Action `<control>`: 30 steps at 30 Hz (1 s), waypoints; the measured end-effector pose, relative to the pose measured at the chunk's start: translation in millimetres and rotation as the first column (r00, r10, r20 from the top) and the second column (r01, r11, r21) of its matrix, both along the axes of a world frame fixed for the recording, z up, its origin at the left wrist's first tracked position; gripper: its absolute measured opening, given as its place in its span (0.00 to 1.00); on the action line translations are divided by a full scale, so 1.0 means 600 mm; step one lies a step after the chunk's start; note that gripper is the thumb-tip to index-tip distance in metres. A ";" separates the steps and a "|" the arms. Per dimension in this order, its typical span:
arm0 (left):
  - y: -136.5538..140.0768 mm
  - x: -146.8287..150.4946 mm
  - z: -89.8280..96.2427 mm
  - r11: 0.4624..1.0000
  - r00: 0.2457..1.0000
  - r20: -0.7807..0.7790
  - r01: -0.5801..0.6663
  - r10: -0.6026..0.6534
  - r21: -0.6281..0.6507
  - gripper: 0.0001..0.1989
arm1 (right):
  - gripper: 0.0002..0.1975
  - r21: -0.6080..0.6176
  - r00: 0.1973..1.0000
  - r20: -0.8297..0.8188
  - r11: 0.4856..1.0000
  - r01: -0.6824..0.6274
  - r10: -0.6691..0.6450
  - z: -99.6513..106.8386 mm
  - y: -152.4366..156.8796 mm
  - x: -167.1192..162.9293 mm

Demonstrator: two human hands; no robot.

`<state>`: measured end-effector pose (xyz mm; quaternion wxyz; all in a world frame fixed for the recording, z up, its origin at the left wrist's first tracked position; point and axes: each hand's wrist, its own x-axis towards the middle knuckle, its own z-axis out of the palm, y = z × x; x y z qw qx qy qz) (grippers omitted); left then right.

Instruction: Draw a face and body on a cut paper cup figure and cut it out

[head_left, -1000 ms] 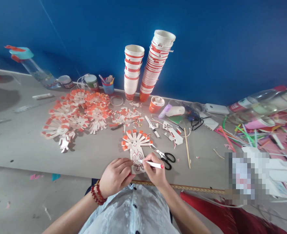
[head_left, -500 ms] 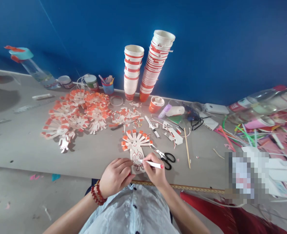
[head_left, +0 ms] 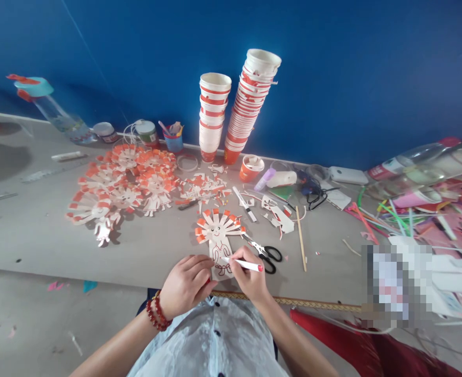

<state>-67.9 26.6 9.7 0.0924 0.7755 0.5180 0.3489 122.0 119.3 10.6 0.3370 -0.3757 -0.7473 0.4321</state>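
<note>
A white paper figure lies near the table's front edge, with curled orange-tipped strips fanned round its smiling face. Its body carries red outlines of clothes and limbs. In my right hand a white marker with a red end is pinched, its tip on or just over the drawn body. My left hand rests at the paper's left edge, fingers curled. A small red piece, which looks like the marker's cap, peeks out under those fingers, mostly hidden. Black-handled scissors lie just right of the figure.
Finished-looking paper figures are heaped at left, beside paper scraps. Two tall stacks of paper cups stand by the blue wall. A wooden stick lies right of the scissors. Bottles and coloured craft bits crowd the right side.
</note>
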 end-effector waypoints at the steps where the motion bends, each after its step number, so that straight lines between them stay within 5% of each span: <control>1: 0.000 0.000 -0.001 1.000 1.000 0.000 0.001 -0.001 0.002 0.04 | 0.08 0.002 1.000 -0.001 1.000 -0.001 0.001 0.001 0.000 0.000; 30: 0.002 0.000 0.003 1.000 1.000 0.000 0.000 0.000 -0.004 0.05 | 0.08 0.008 1.000 0.009 1.000 0.006 -0.006 0.002 0.001 -0.002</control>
